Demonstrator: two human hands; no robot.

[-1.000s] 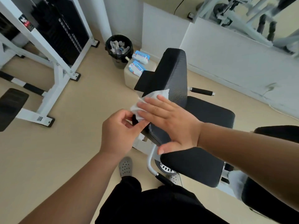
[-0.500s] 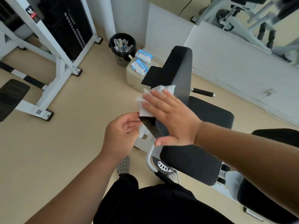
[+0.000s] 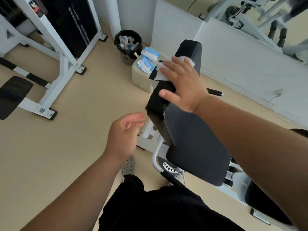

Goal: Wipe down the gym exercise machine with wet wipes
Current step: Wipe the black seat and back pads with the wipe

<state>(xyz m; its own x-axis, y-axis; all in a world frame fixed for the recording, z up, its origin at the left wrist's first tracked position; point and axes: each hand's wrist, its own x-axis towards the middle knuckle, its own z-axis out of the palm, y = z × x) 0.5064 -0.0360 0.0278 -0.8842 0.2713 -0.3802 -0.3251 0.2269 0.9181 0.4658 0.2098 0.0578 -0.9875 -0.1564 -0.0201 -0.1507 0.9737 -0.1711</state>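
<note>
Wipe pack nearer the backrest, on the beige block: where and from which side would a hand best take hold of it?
Across its width, probably, from above and the left. The pack lies flat on the block, so only top and edges are free; a second pack sits close at its far end and the backrest close on its right.

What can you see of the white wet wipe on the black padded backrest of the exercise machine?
The white wet wipe is a thin, soft-looking sheet, rumpled, lying against the upper part of the black padded backrest. The right hand presses it there with straight fingers and covers most of it; only its left edge and a bunched bit by the fingertips show. The left hand is apart from it.
</note>
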